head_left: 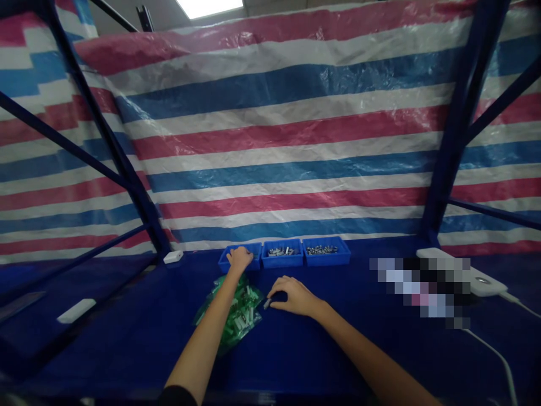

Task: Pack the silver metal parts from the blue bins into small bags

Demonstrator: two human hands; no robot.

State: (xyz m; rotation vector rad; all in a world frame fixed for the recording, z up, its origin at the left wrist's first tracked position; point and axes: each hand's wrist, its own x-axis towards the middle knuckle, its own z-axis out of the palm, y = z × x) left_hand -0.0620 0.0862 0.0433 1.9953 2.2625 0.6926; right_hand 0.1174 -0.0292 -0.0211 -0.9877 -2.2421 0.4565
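1. Right up front, a black sleeve [176,396] edged in at the bottom, its bare left forearm [205,344] stretched out over the blue tabletop [304,361], while the right forearm [359,344] slanted in from the other side.
2. Under that left forearm lay the green-tinted plastic bag [245,322], spread flat and packed with small pale and metallic pieces.
3. Just beyond the bag's right edge, there was the pinch: the right hand [295,296] had a small grey piece [267,304] between thumb and fingertips, low over the table.
4. Out on the left wing lay a slim white case [76,310]; over on the right, a white box [486,285] with a round button trailed a white cable [492,348], next to a pixelated patch too masked to name.
5. Now the row of blue bins, side by side! The left hand [240,259] dipped, fingers curled, into the left bin [222,260]; whether it gripped anything, you could not tell.
6. The middle bin [282,262] held silvery cylindrical parts [282,251], the right bin [327,260] small shiny ones.
7. Left of the row, a small white box [173,257] sat near the frame's foot.
8. At the back, blue metal posts [454,124] flanked a red, white and blue striped tarp [287,129], a ceiling light [209,7] glowing above.
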